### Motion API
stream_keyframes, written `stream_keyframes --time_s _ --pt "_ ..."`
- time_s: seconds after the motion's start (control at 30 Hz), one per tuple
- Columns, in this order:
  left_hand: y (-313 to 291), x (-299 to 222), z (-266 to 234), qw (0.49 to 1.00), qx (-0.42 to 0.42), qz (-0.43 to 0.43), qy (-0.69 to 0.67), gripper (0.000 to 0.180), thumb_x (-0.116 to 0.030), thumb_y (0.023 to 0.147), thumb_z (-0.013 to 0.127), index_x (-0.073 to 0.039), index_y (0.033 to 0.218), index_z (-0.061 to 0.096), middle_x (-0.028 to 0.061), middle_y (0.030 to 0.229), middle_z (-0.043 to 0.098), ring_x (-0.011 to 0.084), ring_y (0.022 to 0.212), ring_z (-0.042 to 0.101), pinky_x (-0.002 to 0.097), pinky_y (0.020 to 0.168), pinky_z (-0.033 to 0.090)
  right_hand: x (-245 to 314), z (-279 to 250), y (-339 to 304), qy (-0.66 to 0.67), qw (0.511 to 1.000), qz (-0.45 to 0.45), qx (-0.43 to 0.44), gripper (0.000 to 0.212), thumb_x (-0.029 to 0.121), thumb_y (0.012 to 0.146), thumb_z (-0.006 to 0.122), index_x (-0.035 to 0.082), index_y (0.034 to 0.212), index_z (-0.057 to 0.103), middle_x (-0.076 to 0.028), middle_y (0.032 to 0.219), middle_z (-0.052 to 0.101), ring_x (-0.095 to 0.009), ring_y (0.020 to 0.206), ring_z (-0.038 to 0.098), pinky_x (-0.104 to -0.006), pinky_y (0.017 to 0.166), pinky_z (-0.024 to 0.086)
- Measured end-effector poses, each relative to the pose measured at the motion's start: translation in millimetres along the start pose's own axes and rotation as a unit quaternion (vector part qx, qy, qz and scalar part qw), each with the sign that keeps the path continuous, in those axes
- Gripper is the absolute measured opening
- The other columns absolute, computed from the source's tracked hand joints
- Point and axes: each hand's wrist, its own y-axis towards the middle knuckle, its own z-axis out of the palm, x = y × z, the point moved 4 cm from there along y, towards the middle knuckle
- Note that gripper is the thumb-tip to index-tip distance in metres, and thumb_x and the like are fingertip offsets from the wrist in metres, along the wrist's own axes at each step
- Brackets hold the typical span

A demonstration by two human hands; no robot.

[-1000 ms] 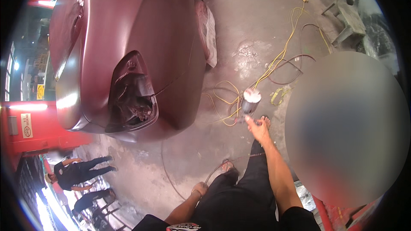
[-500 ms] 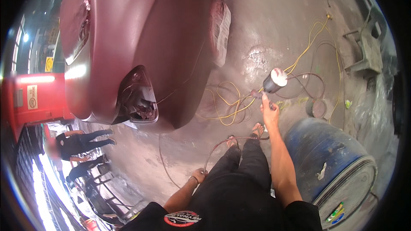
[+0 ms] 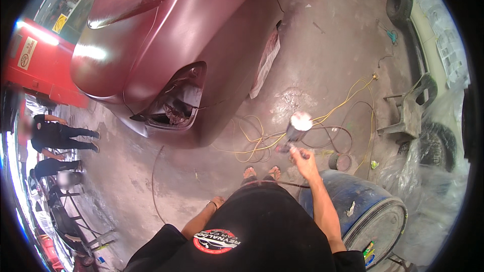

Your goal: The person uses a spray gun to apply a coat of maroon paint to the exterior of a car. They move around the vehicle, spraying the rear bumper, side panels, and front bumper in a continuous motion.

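My right hand is wrapped round the handle of a paint spray gun. A dark cup with a white top sits on the gun, held out over the floor. From the gun side a dark red air hose runs left across my legs. My left hand is low beside my left hip, its fingers mostly hidden by my black shirt, so what it holds does not show. Ahead and left stands a dull dark red car body with a hollow headlight opening. Paper covers its wheel area.
A blue drum lies close by my right arm. Yellow cord and hose loops cross the floor ahead. A can, a grey plastic chair and clear sheeting are at right. A person stands at far left.
My view has turned and tilted, so the car sits more to the right and tilted. The spray gun stays in my right hand. My left hand, earlier closed on the hose, is now mostly hidden.
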Motion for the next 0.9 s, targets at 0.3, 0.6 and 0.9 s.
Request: stream_keyframes --time_s 0.3,0.6,0.9 --pt "-1 6 8 0.929 0.080 0.116 -0.342 0.026 -0.021 0.089 0.078 -0.006 0.111 0.076 0.0047 0.094 0.077 0.0145 0.087 0.069 0.0342 0.080 0.054 70 -42 23 0.115 0.934 -0.087 -0.326 0.045 0.051 0.096 0.071 0.010 0.078 0.065 0.004 0.064 0.058 -0.006 0.055 0.051 -0.0225 0.047 0.034" --pt "26 51 21 0.895 0.063 0.152 -0.415 0.024 -0.022 0.096 0.072 -0.006 0.114 0.072 0.0056 0.103 0.076 0.0142 0.090 0.069 0.0317 0.083 0.053 100 33 -59 -0.015 0.996 -0.041 -0.083 0.044 0.047 0.098 0.069 0.005 0.083 0.068 0.002 0.067 0.058 -0.006 0.057 0.050 -0.0250 0.050 0.037" --pt "63 56 18 0.936 -0.038 0.156 -0.314 0.032 -0.037 0.099 0.067 -0.010 0.115 0.072 0.0103 0.091 0.076 0.0179 0.087 0.070 0.0339 0.082 0.053 147 -5 -19 -0.024 0.994 -0.075 -0.082 0.048 0.050 0.099 0.067 0.006 0.079 0.068 0.002 0.061 0.058 -0.006 0.050 0.047 -0.0248 0.046 0.034"
